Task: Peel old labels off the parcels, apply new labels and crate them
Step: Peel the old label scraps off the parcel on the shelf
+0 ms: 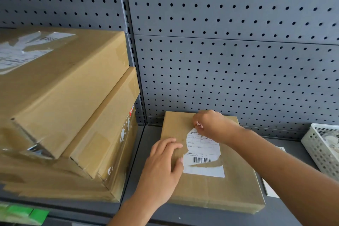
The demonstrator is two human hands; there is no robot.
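Label peel in progress: our two hands work on the flat brown cardboard parcel (229,185) on the grey metal shelf (146,143).

The parcel lies flat near the shelf's front edge, its far side close to the grey perforated back panel (238,60). Our left hand (163,163) rests on the parcel's left part, fingers straight and spread, pressing down just beside the white printed shipping label (203,169). Our right hand (211,125) has its fingers curled together, pinching the label's torn upper edge. The label is ripped above and across its barcode area, and its lower strip lies flat on the cardboard. A stack of larger brown cardboard boxes (64,97) fills the shelf's left end. A white perforated plastic basket (319,150) stands at the right end. A white paper sheet (271,191) shows beside the parcel's right side.
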